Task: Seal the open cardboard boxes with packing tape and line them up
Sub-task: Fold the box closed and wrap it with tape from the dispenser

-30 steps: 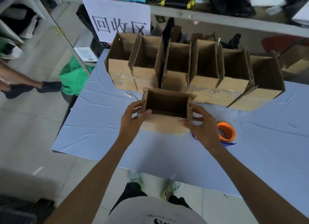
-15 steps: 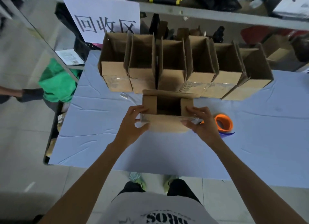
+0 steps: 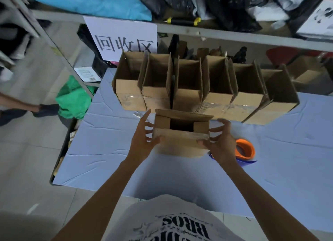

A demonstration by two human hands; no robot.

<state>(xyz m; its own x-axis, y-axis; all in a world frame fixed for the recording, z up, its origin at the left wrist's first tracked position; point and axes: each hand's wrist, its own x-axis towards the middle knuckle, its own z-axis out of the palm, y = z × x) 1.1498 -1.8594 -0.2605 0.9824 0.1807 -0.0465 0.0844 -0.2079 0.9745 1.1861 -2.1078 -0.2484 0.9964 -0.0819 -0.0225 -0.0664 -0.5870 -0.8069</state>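
Note:
A small cardboard box (image 3: 180, 147) stands on the blue-covered table (image 3: 117, 168) just in front of me. Its two side flaps are folded in, its near flap lies over them, and a dark gap stays open in the middle. My left hand (image 3: 141, 140) holds the box's left side with the thumb on the near flap. My right hand (image 3: 220, 143) holds the right side the same way. An orange roll of packing tape (image 3: 246, 149) lies on the table just right of my right hand. Behind the box, a row of several open cardboard boxes (image 3: 198, 89) stands side by side.
A white sign with black characters (image 3: 124, 40) hangs from a metal shelf rail behind the row. A green bag (image 3: 73, 98) and another person's foot (image 3: 45, 109) are on the floor to the left. More cardboard boxes (image 3: 306, 75) sit at the far right.
The small box's flaps stood upright a second ago. The side flaps have been folded inward and the near flap now lies over them. Both hands stayed at the box's sides.

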